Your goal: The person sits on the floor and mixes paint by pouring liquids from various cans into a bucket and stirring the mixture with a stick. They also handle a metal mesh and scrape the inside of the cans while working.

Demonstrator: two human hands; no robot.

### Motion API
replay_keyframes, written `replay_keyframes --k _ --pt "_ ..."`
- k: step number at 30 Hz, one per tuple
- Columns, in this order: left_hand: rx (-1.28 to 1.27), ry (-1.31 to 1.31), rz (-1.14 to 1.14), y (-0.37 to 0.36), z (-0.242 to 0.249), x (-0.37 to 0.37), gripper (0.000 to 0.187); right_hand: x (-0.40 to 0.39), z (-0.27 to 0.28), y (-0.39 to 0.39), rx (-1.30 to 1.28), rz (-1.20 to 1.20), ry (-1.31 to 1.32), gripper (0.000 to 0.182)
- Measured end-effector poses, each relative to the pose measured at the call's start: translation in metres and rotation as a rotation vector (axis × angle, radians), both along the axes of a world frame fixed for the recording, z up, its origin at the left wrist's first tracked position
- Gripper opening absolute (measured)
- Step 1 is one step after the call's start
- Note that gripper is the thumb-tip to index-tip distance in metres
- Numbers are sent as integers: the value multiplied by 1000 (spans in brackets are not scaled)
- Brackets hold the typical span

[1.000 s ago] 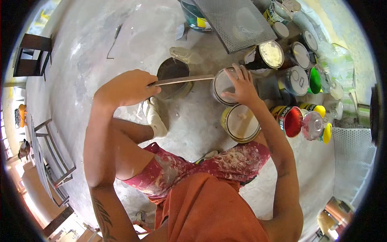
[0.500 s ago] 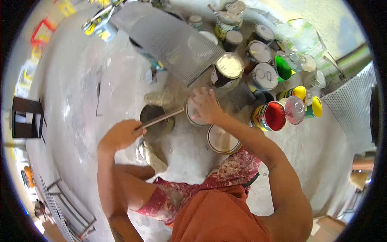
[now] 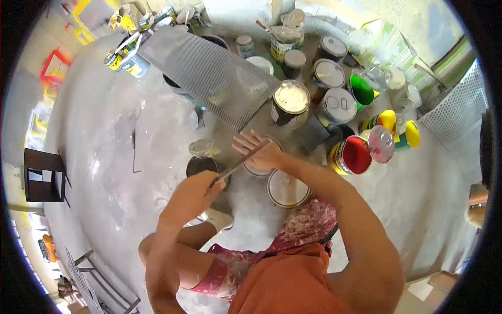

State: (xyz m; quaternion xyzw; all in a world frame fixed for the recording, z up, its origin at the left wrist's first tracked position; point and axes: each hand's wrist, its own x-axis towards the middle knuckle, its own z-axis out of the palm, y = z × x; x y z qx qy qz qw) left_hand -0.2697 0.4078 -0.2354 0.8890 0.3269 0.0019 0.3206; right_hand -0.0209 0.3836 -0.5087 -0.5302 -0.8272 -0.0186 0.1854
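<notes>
My left hand [image 3: 196, 196] grips a long flat metal strip [image 3: 241, 163] that slants up to the right, its tip over a lidded paint can [image 3: 260, 168]. On top of that can rests my right hand [image 3: 256, 148], fingers spread. An open dark can [image 3: 201, 166] stands just left of the strip. A second closed can with a pale lid [image 3: 286, 189] sits close to my knee.
Many paint cans crowd the back right: a red one [image 3: 353, 155], green [image 3: 362, 90], yellow lids [image 3: 387, 119], a white-topped can [image 3: 291, 100]. A perforated metal sheet [image 3: 206, 70] lies at the back. A dark stool [image 3: 44, 175] stands far left on the concrete floor.
My left hand has swung the metal strip from level to slanting and moved closer to the can. The view has tilted up, showing more cans at the back.
</notes>
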Motion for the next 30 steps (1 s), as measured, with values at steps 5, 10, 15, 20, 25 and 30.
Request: replay_keyframes --k 5,10,15,20,25,30 --pt "-2 63 -91 -3 -13 6 29 27 8 7 -114 23 340 46" --pt "110 9 -135 8 -5 21 25 117 24 -10 -85 -422 885 19" --pt "72 85 -31 36 -1 35 30 230 57 73 -150 -857 773 48" --pt "10 59 66 53 -6 56 29 276 33 240 -146 -577 808 45" --pt "-157 222 147 86 -13 60 28 270 26 378 -405 -671 623 81" --pt "-373 165 134 119 -27 40 32 280 6 483 -418 -806 347 118"
